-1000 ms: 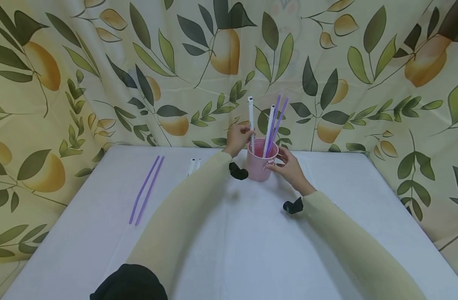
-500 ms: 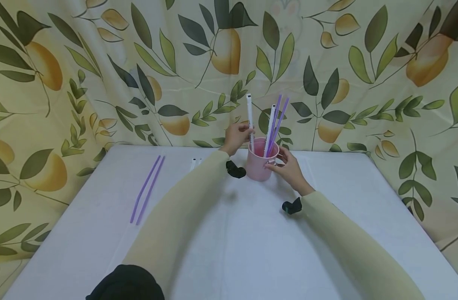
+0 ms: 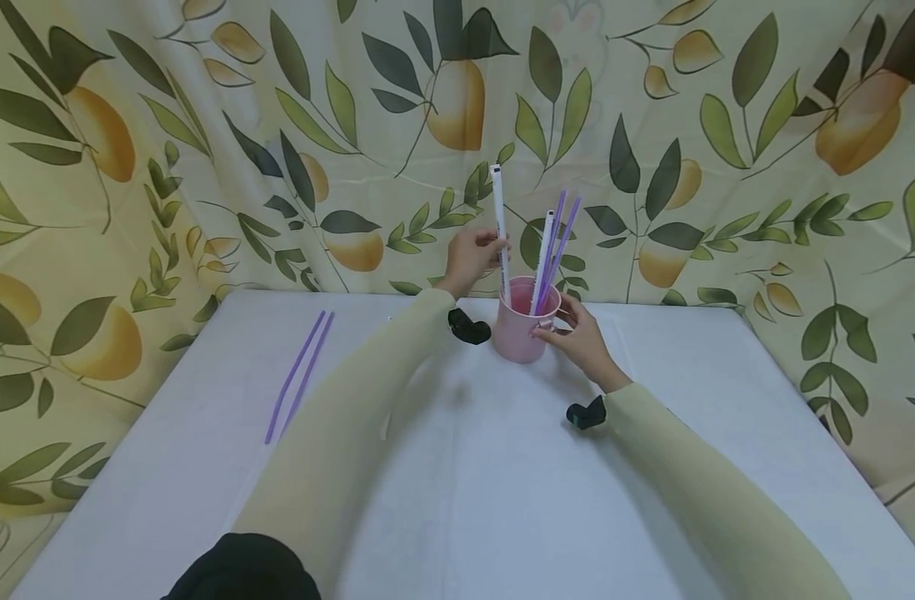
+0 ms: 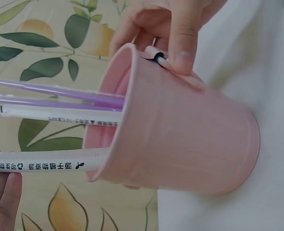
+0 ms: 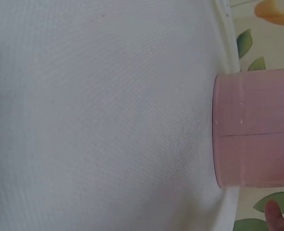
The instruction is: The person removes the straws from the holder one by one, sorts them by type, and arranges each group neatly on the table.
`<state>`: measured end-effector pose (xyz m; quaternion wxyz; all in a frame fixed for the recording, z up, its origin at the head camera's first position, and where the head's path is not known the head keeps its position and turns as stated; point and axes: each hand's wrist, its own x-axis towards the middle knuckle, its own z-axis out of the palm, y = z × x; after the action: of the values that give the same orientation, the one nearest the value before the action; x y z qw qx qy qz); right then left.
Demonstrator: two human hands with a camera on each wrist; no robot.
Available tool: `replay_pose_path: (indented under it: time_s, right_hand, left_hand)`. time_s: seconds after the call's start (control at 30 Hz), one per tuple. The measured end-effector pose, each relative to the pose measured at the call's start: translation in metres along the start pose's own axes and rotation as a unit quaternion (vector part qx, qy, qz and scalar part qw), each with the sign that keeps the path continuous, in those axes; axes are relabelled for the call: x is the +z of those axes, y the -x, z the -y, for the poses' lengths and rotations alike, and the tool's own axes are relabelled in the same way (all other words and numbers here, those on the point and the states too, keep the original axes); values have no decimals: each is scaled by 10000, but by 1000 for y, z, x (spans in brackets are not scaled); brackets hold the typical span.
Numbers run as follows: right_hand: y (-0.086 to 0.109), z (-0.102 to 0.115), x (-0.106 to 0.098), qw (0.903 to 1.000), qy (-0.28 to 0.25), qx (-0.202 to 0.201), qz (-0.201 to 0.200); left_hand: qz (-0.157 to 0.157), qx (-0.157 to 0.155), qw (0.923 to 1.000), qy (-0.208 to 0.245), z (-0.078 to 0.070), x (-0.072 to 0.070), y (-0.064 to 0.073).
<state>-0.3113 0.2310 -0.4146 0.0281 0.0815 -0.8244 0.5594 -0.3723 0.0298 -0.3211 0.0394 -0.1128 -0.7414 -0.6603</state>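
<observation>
From far away, I have the left hand pinching a long, white, printed straw. Its bottom hides inside the smooth, round, pink bucket on the white bench. The right hand pinches the bucket's side; some fingers are hidden behind.

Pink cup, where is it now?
In the head view, the pink cup stands just right of centre on the white table, near its far edge, between the left hand and right hand.
</observation>
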Motion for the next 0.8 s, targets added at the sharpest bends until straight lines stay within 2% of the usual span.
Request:
replay_pose_path:
  time_s: [0.27,0.47,0.63,0.8]
  right_hand:
    - [0,1,0,9999,112,40,5]
    - [0,0,-1,9999,136,43,41]
    - [-1,-1,-2,9999,95,12,41]
    - [0,-1,-2,9999,93,-18,41]
  left_hand:
    - [-31,52,9998,187,-12,-6,0]
    - [-52,-2,9976,684,-23,-10,0]
    - [-138,-53,9975,698,-41,-17,8]
    - [-172,117,9973,697,-56,-23,17]
